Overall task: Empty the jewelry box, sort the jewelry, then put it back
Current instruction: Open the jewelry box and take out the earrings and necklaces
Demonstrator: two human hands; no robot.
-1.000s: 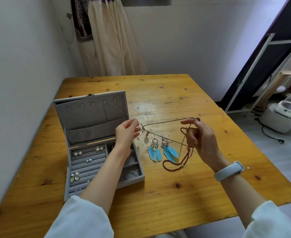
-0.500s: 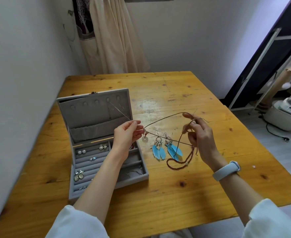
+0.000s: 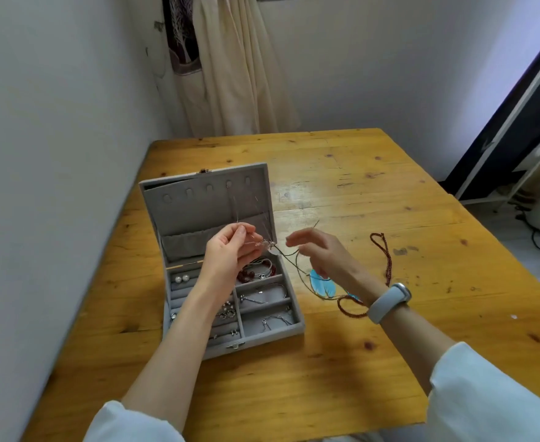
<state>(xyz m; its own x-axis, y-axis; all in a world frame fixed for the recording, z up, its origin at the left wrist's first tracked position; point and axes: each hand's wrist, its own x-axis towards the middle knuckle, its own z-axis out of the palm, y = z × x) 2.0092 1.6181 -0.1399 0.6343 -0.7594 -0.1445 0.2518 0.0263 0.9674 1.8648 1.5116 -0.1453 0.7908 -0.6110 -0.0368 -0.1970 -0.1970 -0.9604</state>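
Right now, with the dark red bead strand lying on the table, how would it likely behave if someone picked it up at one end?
The bead strand lies in a loose, curving line on the table, so it is probably floppy and would dangle. Its beads look tiny, so it is likely light. It passes under the right hand near the thin cord, so it might snag.

Left hand raised, palm turned inward, fingers curled, thumb and fingertips pinched together around something thin. Left forearm bare, reaching up from lower left, white sleeve bunched near elbow. Right hand raised just beside left, apart from it, fingers loosely spread and slightly bent, gripping nothing firmly. Right wrist wears pale band; white sleeve at lower right.
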